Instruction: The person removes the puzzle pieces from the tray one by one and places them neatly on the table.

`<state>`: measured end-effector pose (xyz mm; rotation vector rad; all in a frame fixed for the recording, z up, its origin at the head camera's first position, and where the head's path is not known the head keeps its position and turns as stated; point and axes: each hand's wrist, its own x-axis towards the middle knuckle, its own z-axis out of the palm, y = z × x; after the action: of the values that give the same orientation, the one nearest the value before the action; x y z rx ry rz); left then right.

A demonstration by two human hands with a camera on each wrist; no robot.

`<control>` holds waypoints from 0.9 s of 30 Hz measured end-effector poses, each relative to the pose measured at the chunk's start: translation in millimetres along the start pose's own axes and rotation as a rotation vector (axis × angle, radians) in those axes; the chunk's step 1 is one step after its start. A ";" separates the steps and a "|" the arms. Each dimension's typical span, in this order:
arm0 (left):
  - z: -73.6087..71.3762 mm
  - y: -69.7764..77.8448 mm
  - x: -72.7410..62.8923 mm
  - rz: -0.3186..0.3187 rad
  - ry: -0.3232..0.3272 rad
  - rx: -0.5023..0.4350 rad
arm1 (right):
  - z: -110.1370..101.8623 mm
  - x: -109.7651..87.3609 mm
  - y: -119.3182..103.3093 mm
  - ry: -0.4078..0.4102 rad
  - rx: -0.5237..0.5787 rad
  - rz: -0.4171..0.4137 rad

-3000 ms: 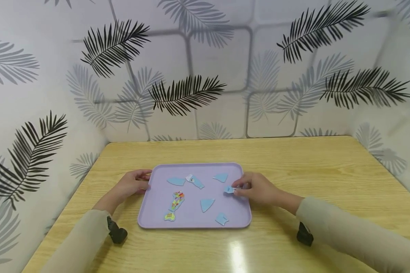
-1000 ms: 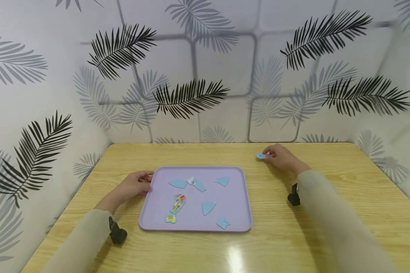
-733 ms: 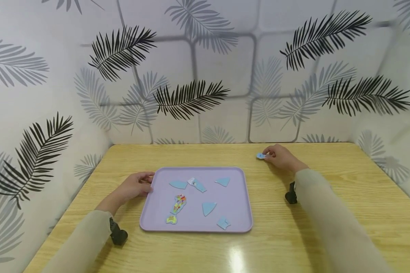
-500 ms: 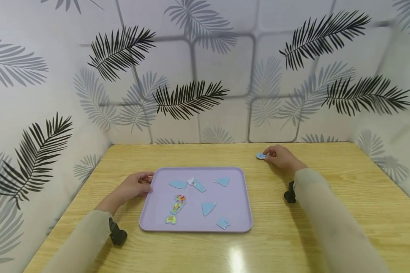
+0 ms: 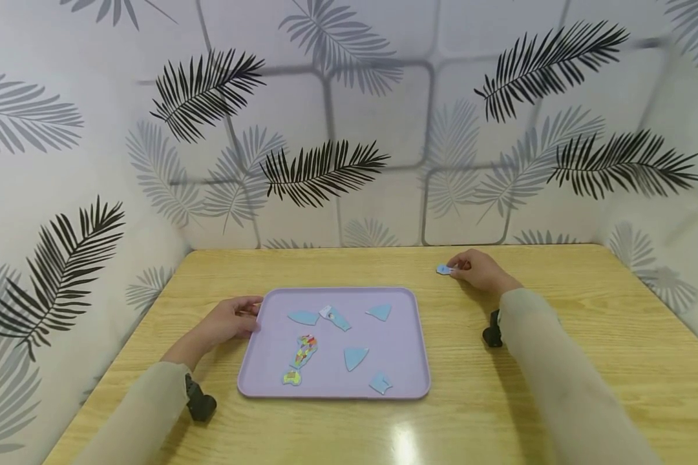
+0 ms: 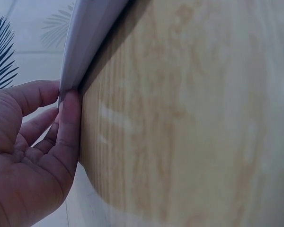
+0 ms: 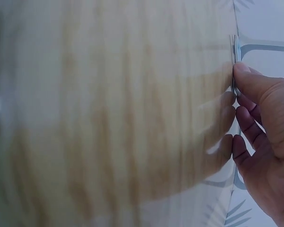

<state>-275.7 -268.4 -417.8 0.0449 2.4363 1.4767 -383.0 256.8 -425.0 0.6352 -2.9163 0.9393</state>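
Note:
In the head view, a light blue jigsaw puzzle piece (image 5: pixel 444 269) lies low at the table's back, right of the tray. My right hand (image 5: pixel 478 268) holds it by its right end; the right wrist view shows the thumb on the thin piece (image 7: pixel 236 52) at the table surface. My left hand (image 5: pixel 232 320) grips the left rim of the lavender tray (image 5: pixel 331 396), and the left wrist view shows thumb and finger at that rim. On the tray lie several loose pieces: plain blue ones (image 5: pixel 356 357), one with a white part (image 5: pixel 334 317), and a multicoloured tail-like one (image 5: pixel 305 350) touching a yellow one (image 5: pixel 291 377).
The wooden table (image 5: pixel 535 278) reaches back to a wall (image 5: pixel 378 110) with a leaf pattern. A dark wrist camera (image 5: pixel 200 402) sits on the left sleeve, another wrist camera (image 5: pixel 492 330) on the right one.
My right hand has carried the puzzle piece from the tray's right side to the table's back right, where it has stayed for the last second. My left hand keeps its place on the rim.

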 end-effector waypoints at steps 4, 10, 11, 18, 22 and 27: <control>-0.2 -1.0 0.2 0.005 -0.003 -0.002 | 0.3 -0.7 -0.3 0.001 0.003 0.014; -0.6 -1.9 0.8 0.006 -0.012 -0.010 | 1.0 0.6 2.1 -0.008 0.019 0.026; -0.7 -1.7 0.8 0.009 -0.015 -0.013 | 1.0 1.1 2.4 -0.008 0.020 0.026; -0.9 -2.2 1.9 0.013 -0.023 -0.021 | -0.4 1.4 3.1 -0.020 0.034 0.042; -1.3 -4.2 3.2 0.011 -0.026 -0.027 | -1.8 0.1 3.2 -0.023 0.072 0.063; -1.7 -5.3 2.0 0.028 -0.036 -0.037 | -4.1 -2.5 4.7 -0.016 0.117 0.098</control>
<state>-277.4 -271.9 -422.1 0.0973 2.3892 1.5187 -382.9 263.6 -424.6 0.5103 -2.9481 1.1268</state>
